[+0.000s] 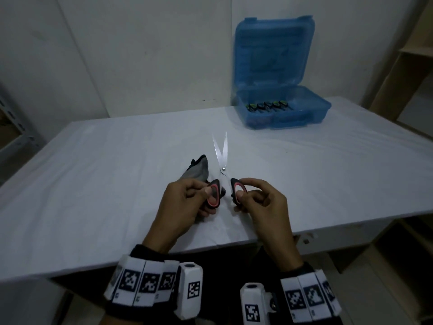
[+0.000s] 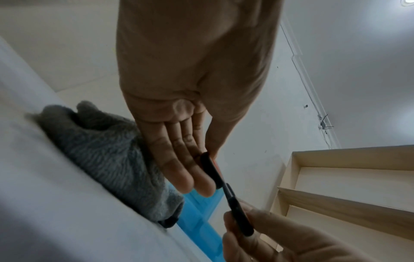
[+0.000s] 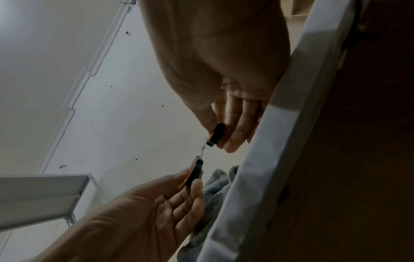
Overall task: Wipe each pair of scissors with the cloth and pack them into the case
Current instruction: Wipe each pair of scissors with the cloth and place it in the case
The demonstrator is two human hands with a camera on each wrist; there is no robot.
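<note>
Both hands share one pair of scissors [image 1: 221, 160] above the near part of the table [image 1: 93, 165]. Left hand [image 1: 185, 202] pinches the left handle loop [image 1: 213, 193] between thumb and fingers; right hand [image 1: 264, 205] pinches the right handle loop [image 1: 237, 190] the same way. Each loop is black with a red-pink inner rim. With the handles pulled apart, the two steel blades stand slightly open in a narrow V, pointing away from the hands. Just beyond the left hand, beside the blades, a crumpled grey cloth [image 1: 198, 171] lies on the white table cover. Farther out, beyond the right hand, the blue plastic case [image 1: 283, 109] sits open with its lid upright, and a row of dark scissor handles [image 1: 269, 105] shows inside its tray.
</note>
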